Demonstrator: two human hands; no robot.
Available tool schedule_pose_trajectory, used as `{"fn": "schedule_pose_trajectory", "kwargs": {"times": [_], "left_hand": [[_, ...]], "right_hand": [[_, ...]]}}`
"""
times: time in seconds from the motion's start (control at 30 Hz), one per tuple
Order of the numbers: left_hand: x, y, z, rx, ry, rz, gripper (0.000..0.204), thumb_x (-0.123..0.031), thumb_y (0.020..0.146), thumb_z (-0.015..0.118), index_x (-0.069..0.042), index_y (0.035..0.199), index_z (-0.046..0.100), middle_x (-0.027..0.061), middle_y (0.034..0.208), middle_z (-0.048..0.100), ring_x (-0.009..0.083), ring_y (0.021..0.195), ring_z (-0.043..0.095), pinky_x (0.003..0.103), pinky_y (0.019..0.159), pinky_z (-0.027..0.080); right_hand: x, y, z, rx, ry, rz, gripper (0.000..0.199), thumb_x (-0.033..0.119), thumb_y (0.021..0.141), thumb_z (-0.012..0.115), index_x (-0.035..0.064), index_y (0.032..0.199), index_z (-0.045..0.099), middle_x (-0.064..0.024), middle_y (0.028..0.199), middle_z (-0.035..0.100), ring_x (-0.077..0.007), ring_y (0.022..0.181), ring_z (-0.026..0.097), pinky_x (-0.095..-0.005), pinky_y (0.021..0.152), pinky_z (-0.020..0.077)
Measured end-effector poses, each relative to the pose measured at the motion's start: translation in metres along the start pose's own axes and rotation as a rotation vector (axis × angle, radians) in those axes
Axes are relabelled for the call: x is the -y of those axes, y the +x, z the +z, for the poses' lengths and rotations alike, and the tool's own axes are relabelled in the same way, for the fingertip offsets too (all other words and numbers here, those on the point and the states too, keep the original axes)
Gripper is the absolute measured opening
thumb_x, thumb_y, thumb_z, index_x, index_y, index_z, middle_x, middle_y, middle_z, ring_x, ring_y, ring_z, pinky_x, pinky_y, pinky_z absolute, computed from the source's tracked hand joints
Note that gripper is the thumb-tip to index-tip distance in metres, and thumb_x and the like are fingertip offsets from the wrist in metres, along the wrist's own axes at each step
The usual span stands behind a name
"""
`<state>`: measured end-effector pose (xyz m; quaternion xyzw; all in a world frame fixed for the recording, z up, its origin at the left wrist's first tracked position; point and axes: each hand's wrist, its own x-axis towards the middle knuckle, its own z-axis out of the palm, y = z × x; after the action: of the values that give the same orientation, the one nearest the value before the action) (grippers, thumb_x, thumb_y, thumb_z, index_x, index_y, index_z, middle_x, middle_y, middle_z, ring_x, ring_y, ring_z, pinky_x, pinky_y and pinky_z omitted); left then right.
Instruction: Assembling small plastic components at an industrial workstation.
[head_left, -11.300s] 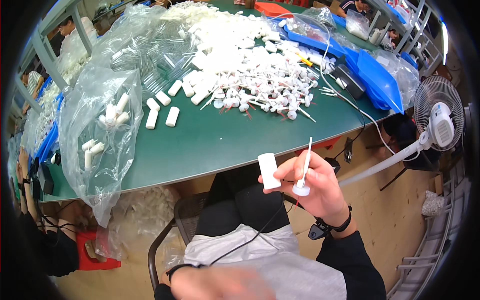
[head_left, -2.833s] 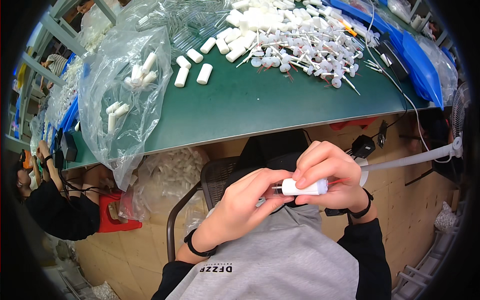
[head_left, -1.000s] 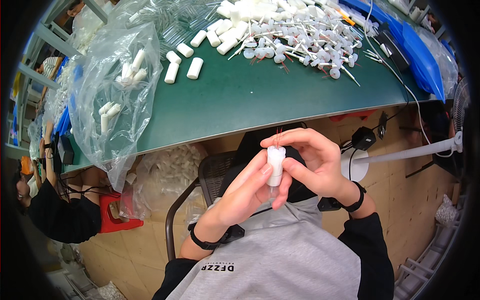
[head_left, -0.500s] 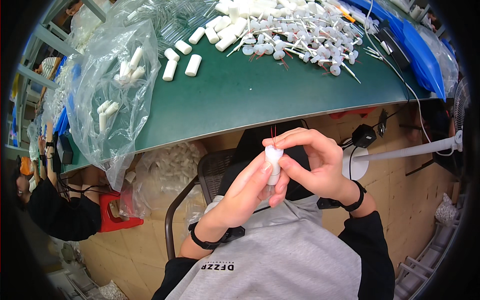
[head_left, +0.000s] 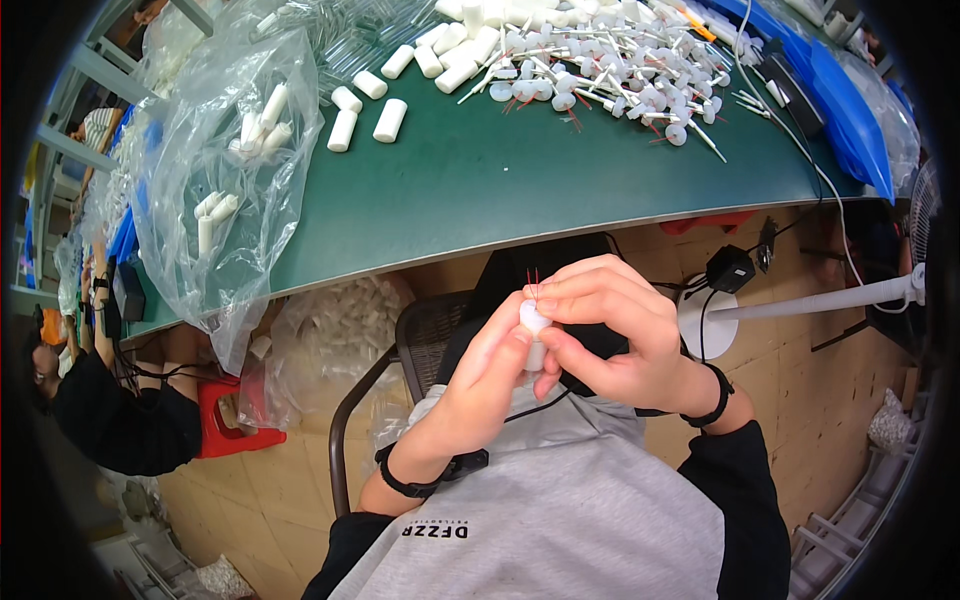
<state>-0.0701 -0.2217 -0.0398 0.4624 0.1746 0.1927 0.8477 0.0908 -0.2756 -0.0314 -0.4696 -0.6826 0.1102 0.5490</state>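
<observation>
Head view: my left hand wraps the white cylinder low, right hand pinches its top; both grips narrow, closed on it. It's roughly upright, on my side of the green table. Risks: uneven thumb pressure could skew the top; fingertips could snag the red wires; a slip could drop it.

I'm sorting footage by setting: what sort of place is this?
Probably an assembly workshop: a green worktable holds heaped white cylinders and red-wired parts, and another person sits nearby.
</observation>
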Motion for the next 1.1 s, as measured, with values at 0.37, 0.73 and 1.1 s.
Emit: {"fn": "schedule_pose_trajectory", "kwargs": {"times": [0.37,0.73,1.1], "left_hand": [[-0.005,0.001,-0.002,-0.056,0.067,-0.023,0.038,-0.024,0.089,0.036,-0.004,0.121,0.040,-0.0001,0.081,0.049,0.0057,0.066,0.046,0.019,0.055,0.030],[-0.007,0.002,-0.002,-0.067,-0.154,-0.005,0.036,-0.029,0.087,0.034,-0.002,0.110,0.043,0.0065,0.081,0.053,0.0125,0.067,0.048,0.025,0.060,0.040],[-0.007,0.002,-0.008,0.056,-0.158,-0.004,0.034,-0.029,0.091,0.032,-0.004,0.110,0.043,0.0049,0.085,0.052,0.0100,0.072,0.050,0.024,0.065,0.041]], "right_hand": [[0.005,0.001,0.002,0.021,-0.037,-0.009,0.026,-0.004,0.065,0.065,-0.0006,0.090,0.063,-0.0118,0.096,0.065,-0.0280,0.088,0.059,-0.0345,0.075,0.0469],[0.004,-0.004,0.009,-0.023,-0.065,0.000,0.024,-0.005,0.064,0.066,0.0013,0.087,0.065,-0.0091,0.092,0.066,-0.0258,0.086,0.059,-0.0331,0.072,0.0456],[0.002,-0.002,0.008,-0.042,-0.235,-0.096,0.029,-0.001,0.061,0.072,0.0022,0.088,0.063,-0.0060,0.087,0.065,-0.0233,0.080,0.060,-0.0349,0.069,0.0445]]}}
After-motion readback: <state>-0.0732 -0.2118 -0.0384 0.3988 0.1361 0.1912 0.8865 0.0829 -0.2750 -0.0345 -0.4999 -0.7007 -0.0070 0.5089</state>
